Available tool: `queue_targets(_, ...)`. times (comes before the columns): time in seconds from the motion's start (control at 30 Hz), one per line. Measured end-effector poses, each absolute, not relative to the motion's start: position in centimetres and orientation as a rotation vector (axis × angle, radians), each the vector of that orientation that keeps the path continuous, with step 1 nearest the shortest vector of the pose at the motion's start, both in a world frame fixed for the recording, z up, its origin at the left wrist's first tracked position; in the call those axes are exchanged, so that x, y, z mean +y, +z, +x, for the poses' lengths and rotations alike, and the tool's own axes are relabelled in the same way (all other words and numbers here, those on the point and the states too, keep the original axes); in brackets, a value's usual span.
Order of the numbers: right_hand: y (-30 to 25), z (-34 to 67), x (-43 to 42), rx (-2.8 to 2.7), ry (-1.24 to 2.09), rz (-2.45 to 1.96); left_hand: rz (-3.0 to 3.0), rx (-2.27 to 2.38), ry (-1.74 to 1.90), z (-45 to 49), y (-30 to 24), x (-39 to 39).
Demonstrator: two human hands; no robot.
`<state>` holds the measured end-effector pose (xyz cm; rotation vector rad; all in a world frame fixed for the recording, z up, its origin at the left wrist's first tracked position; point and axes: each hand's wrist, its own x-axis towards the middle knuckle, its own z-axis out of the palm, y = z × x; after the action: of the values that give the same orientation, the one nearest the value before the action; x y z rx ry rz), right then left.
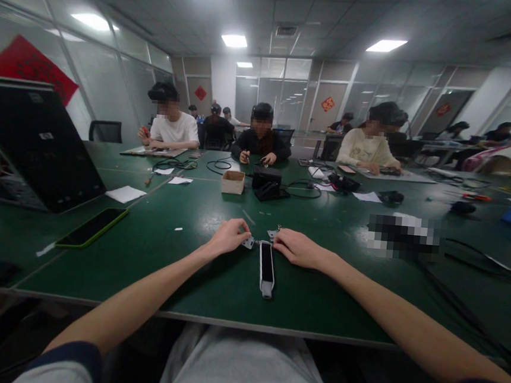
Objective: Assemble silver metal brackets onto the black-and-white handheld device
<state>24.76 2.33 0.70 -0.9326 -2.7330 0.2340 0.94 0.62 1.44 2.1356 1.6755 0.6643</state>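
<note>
Both my arms reach out over a green table (pixel 211 283). My left hand (pixel 229 235) is closed in a pinch on a small grey metal bracket (pixel 248 242). My right hand (pixel 297 247) is closed too, its fingertips on another small metal piece (pixel 272 234). Between the hands, pointing toward me, lies a narrow black device with a silver frame (pixel 266 269); its far end sits just below both hands.
A phone in a green case (pixel 92 227) lies at left beside an open dark case (pixel 31 148). A small cardboard box (pixel 233 182), black gear (pixel 267 183) and cables (pixel 477 258) lie farther out. Three people sit across the table, working.
</note>
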Motion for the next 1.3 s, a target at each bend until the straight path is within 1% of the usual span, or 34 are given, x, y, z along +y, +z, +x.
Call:
queue_targets(0.27,0.4,24.8,2.3,-2.725,0.224,-0.921,2.341,1.680,0.566,1.6,0.3,0.2)
queue_targets(0.43,0.8,24.9,2.4,-2.735,0.213,-0.904,2.460,1.652,0.440,1.7,0.3,0.3)
queue_targets(0.57,1.5,25.9,3.3,-2.704,0.107,-0.896,2.554,1.661,0.267,1.7,0.7,0.2)
queue_targets(0.73,1.7,28.9,5.5,-2.565,-0.071,-1.039,2.622,1.645,0.124,1.8,1.2,-0.1)
queue_targets(0.93,1.0,30.5,6.7,-2.514,-0.095,-1.139,2.626,1.608,0.149,1.7,1.5,-0.4)
queue_targets(1.17,-0.2,26.3,5.2,-2.496,-0.078,-1.174,2.704,1.606,0.180,1.7,1.7,-0.6)
queue_targets(1.3,-0.8,25.2,5.3,-2.469,-0.011,-1.221,2.711,1.596,0.169,1.8,1.7,-0.7)
